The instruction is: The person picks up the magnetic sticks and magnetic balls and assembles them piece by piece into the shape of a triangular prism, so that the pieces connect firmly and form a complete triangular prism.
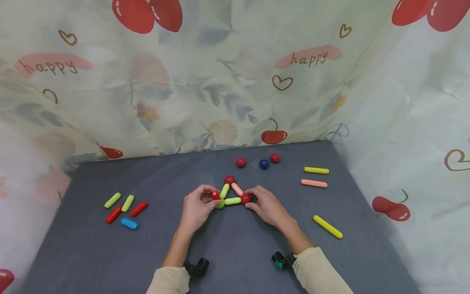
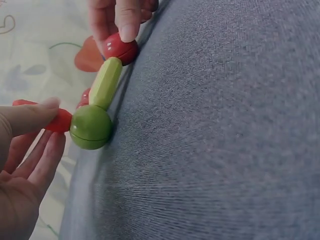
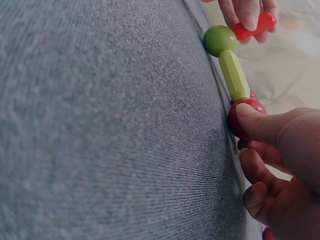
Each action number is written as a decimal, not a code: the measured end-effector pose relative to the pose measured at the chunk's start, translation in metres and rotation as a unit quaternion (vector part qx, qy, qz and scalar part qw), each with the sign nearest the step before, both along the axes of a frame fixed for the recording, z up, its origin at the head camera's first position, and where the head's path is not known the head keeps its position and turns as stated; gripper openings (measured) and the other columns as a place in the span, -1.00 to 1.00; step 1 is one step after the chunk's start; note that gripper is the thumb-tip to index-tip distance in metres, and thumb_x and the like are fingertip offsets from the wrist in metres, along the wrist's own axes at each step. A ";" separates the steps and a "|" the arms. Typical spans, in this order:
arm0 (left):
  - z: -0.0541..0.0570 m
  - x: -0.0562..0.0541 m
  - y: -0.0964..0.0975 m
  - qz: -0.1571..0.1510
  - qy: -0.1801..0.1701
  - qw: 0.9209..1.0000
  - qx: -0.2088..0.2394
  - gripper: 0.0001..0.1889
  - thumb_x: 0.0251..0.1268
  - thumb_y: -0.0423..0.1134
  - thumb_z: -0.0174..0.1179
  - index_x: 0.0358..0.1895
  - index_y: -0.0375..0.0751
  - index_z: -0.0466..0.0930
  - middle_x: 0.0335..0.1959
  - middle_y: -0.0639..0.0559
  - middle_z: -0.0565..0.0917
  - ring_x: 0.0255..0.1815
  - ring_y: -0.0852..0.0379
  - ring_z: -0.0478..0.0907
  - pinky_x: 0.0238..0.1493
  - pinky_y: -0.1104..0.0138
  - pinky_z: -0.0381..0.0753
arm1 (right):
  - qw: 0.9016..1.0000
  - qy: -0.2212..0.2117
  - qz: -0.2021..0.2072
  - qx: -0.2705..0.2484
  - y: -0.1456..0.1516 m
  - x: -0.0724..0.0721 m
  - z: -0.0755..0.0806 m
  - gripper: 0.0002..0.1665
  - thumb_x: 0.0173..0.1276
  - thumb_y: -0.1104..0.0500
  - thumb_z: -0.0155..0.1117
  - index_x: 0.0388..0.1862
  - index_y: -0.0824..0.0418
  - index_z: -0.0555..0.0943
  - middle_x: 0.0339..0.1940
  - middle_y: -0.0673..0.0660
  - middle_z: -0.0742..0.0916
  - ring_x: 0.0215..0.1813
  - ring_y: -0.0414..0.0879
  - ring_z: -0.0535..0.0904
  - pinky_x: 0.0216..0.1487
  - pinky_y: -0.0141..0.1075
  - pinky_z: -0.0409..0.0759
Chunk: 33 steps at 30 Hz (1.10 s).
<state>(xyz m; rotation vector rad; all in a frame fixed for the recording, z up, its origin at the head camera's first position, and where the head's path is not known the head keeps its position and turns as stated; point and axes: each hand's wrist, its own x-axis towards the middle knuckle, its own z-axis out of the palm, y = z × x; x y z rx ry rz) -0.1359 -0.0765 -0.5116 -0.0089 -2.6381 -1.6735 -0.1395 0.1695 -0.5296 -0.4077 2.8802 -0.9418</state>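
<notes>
Rod-and-ball triangle [image 1: 224, 191] held at two corners
At the glossy green ball [image 2: 91, 127], a short red faceted rod [image 2: 61, 121] is held upright, its lower end touching, pinched by the left hand [image 1: 197, 207]; to the green ball's right, a glossy red ball [image 1: 246, 199] is gripped by the right hand [image 1: 269, 207], joined to the green one by a yellow-green faceted rod [image 1: 233, 201]

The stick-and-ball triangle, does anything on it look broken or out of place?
Nothing stands out. The triangle shows no visible damage. A red stick rises from the green ball, but the left hand is pinching it there, so that hardly seems odd.
</notes>
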 end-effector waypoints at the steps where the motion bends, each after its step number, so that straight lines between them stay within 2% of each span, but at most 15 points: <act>1: 0.000 0.000 0.000 -0.002 -0.003 1.000 -0.003 -0.64 0.05 -0.37 0.56 -0.08 -0.05 0.68 -0.13 0.00 0.77 -0.14 0.10 0.77 -0.13 0.34 0.77 | 1.000 0.000 0.000 -0.001 0.000 0.000 0.000 -0.55 0.35 0.02 0.45 0.21 0.01 0.64 -0.11 -0.06 0.65 -0.33 -0.25 0.44 -0.25 -0.43 0.51; 8: -0.002 0.003 0.003 -0.024 -0.018 1.000 -0.008 -0.65 0.05 -0.34 0.56 -0.07 0.02 0.72 -0.12 -0.01 0.77 -0.12 0.08 0.78 -0.08 0.27 0.78 | 1.000 0.000 -0.005 0.000 -0.001 0.001 0.002 -0.55 0.34 0.04 0.46 0.20 0.00 0.65 -0.12 -0.06 0.65 -0.34 -0.25 0.44 -0.25 -0.43 0.51; 15: -0.006 0.002 -0.001 -0.006 -0.015 1.000 -0.007 -0.63 0.03 -0.32 0.58 -0.07 0.01 0.72 -0.14 0.00 0.77 -0.15 0.10 0.79 -0.05 0.27 0.78 | 1.000 0.003 -0.001 0.004 -0.004 0.001 0.004 -0.55 0.35 0.03 0.46 0.20 0.01 0.65 -0.11 -0.06 0.66 -0.33 -0.25 0.45 -0.24 -0.42 0.51; 20: -0.006 0.003 -0.002 -0.021 -0.028 0.998 -0.058 -0.62 0.04 -0.26 0.58 -0.03 -0.02 0.72 -0.13 -0.01 0.78 -0.10 0.09 0.78 0.00 0.18 0.77 | 1.000 0.005 0.005 0.002 -0.003 0.001 0.004 -0.56 0.35 0.05 0.46 0.19 0.03 0.65 -0.11 -0.05 0.66 -0.34 -0.24 0.44 -0.25 -0.41 0.50; 23: -0.007 0.003 -0.002 -0.029 -0.042 0.994 -0.098 -0.61 0.05 -0.21 0.58 -0.01 -0.05 0.73 -0.12 0.00 0.79 -0.08 0.10 0.77 0.02 0.16 0.76 | 1.000 -0.016 0.018 0.000 -0.001 -0.002 0.007 -0.56 0.37 0.01 0.44 0.20 0.01 0.64 -0.09 -0.05 0.66 -0.29 -0.24 0.47 -0.19 -0.37 0.52; 27: -0.008 0.002 -0.001 -0.031 -0.055 0.992 -0.106 -0.57 0.05 -0.18 0.59 0.03 -0.10 0.75 -0.09 -0.02 0.80 -0.08 0.09 0.77 0.01 0.16 0.76 | 0.999 -0.049 0.017 -0.004 0.003 -0.017 0.017 -0.53 0.41 -0.11 0.37 0.22 0.01 0.65 -0.03 -0.04 0.69 -0.17 -0.19 0.53 -0.04 -0.25 0.58; 31: -0.010 0.001 -0.002 -0.025 -0.070 0.993 -0.092 -0.56 0.04 -0.18 0.59 0.05 -0.12 0.76 -0.08 -0.04 0.81 -0.08 0.09 0.78 0.00 0.17 0.76 | 0.999 -0.028 -0.004 -0.026 0.000 -0.048 0.023 -0.44 0.47 -0.11 0.31 0.33 0.11 0.57 0.15 0.08 0.67 -0.06 -0.06 0.61 0.10 -0.11 0.63; 33: -0.013 0.000 -0.001 -0.023 -0.075 0.993 -0.086 -0.55 0.04 -0.16 0.59 0.05 -0.11 0.76 -0.08 -0.04 0.81 -0.09 0.10 0.78 -0.01 0.18 0.77 | 0.999 -0.014 -0.016 -0.034 -0.005 -0.066 0.023 -0.39 0.48 -0.04 0.32 0.42 0.15 0.49 0.26 0.14 0.62 0.09 0.03 0.62 0.23 -0.06 0.62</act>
